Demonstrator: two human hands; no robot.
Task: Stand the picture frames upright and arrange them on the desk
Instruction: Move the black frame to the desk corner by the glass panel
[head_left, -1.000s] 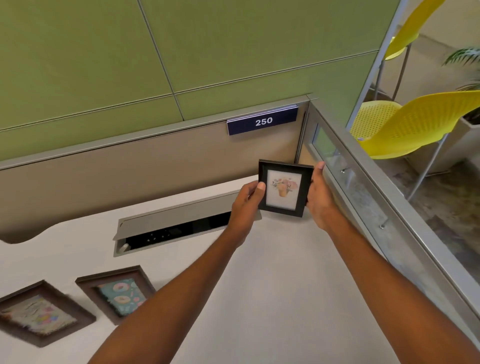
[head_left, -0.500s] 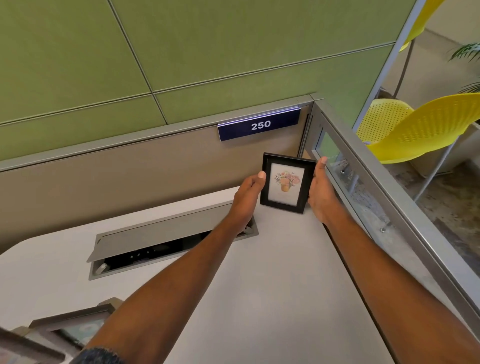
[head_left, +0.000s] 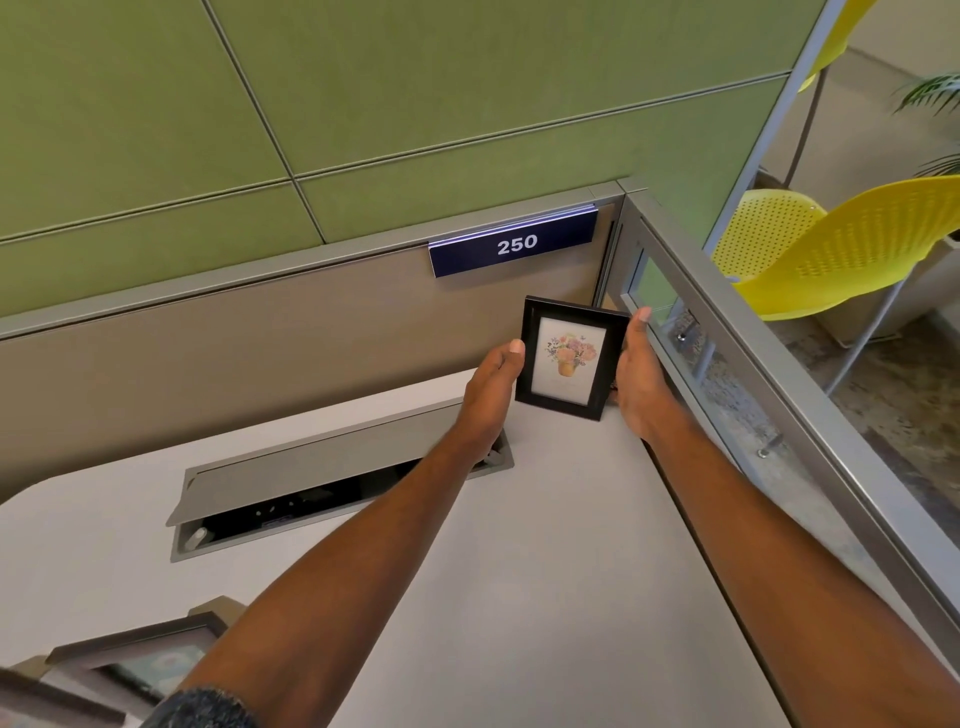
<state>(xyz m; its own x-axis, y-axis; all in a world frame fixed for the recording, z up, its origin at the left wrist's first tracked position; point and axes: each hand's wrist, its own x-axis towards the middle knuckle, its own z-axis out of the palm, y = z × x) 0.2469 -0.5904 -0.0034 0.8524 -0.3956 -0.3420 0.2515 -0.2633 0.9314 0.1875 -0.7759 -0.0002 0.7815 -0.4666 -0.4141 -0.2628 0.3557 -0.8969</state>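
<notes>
A small black picture frame with a flower-pot print stands upright at the far right corner of the white desk, its bottom edge touching the desktop. My left hand holds its left edge with the thumb against the frame. My right hand grips its right edge. Two brown frames lie flat at the desk's near left, partly hidden by my left forearm and the picture's edge.
A grey cable trough with its lid raised runs along the desk's back, left of the black frame. A beige partition with a blue "250" sign stands behind. A glass side panel borders the right; yellow chairs stand beyond it.
Both hands carried the black frame farther toward the back right corner and set its bottom edge on the desk. The view tilted up, so the brown frames slid toward the lower left.
</notes>
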